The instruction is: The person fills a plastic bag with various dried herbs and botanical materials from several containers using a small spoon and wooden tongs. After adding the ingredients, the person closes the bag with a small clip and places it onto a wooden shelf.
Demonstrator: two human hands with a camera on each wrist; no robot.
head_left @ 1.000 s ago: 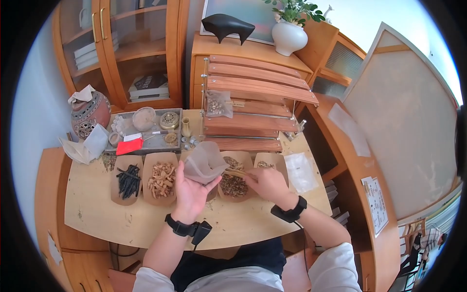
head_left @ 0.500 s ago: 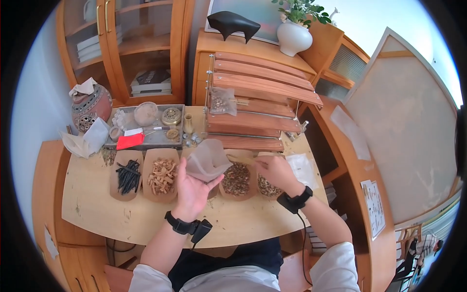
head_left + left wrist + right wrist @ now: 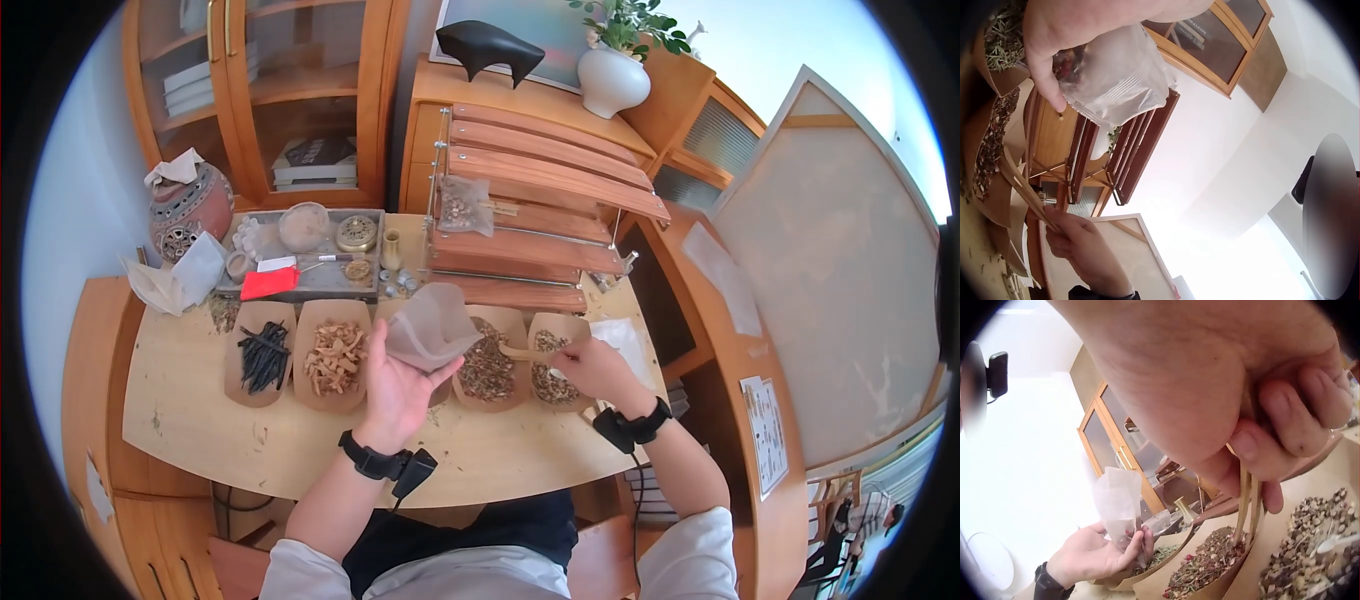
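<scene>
My left hand [image 3: 400, 395] holds a translucent mesh bag [image 3: 432, 325] upright, its mouth open, with thumb and fingers round its lower part. Reddish, dark bits [image 3: 1067, 65] show inside the bag in the left wrist view. In my right hand [image 3: 602, 372] I grip a pair of bamboo tweezers [image 3: 527, 354] that points left. Their tips are down at the reddish-brown dried herbs [image 3: 1207, 562] in a paper tray [image 3: 490, 403], as the right wrist view shows. Under my right hand is another tray [image 3: 562, 324] of pale chopped herbs, with a white spoon [image 3: 1338, 542] in it.
Left of the bag stand paper trays of black strips [image 3: 264, 360] and tan chips [image 3: 335, 360]. Green dried herbs [image 3: 1157, 559] fill the tray beneath the bag. Behind are a grey tray [image 3: 340, 290] with a red packet [image 3: 270, 283], and a slatted wooden rack [image 3: 540, 165].
My right hand has moved right, away from the bag, bringing the tweezers from the bag's mouth to the reddish-brown herb tray. My left hand keeps holding the bag. The head view has shifted slightly.
</scene>
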